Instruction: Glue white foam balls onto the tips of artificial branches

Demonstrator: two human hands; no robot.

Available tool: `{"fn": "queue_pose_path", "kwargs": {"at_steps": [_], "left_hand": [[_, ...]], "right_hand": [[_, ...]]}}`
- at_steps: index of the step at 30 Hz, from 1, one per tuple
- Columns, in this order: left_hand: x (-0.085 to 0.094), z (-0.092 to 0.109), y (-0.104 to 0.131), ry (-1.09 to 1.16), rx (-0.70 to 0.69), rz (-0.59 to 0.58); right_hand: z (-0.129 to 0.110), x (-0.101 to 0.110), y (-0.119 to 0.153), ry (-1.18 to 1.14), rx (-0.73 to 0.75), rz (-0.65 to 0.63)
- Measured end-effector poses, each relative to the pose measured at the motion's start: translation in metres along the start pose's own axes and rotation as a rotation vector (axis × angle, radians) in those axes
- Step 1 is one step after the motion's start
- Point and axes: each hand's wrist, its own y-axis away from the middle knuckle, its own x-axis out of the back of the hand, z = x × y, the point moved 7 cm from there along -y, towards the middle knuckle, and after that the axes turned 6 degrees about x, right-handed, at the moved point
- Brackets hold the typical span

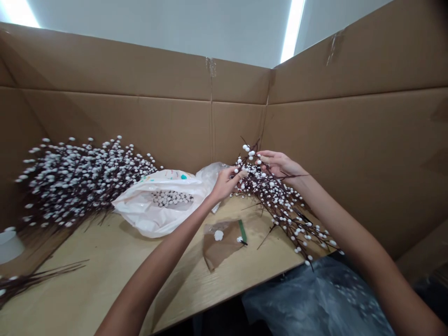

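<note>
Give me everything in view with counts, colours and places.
Left branch pile: one, white-brown, back left
Right branch pile: one, white-brown, right side
Twigs: several, brown, front left
Bag: one, white, centre
Beads: many, white, in bag
Sheet: one, brownish, centre
Pieces: two, white, on sheet
Cup: one, white, left
Clear plastic: one, greyish, lower right
Table: one, yellowish, beneath
Cardboard: several panels, brown, around
Light strips: two, white, top
Left hand: one, bare, centre
Right hand: one, bare, right of centre

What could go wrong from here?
The left forearm crosses in front of the open bag; a bump might spill its berries.

The sprig at the left hand and right hand sits among other stems, so twigs may tangle.

Some stems reach the edge of the table and could slip off.
</note>
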Motion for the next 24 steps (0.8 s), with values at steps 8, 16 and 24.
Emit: {"fn": "queue_pose_path", "kwargs": {"at_steps": [8,16,24], "left_hand": [[0.006,0.001,0.01,-0.188,-0.119,0.079],[0.011,0.001,0.016,-0.121,-0.152,0.13],[0.013,0.006,0.028,-0.261,-0.224,0.175]], "right_hand": [[0.002,-0.01,0.007,-0.032,0.028,-0.06],[0.001,-0.01,0.012,-0.071,0.055,-0.065],[0.009,-0.013,0.012,-0.074,0.028,-0.042]]}}
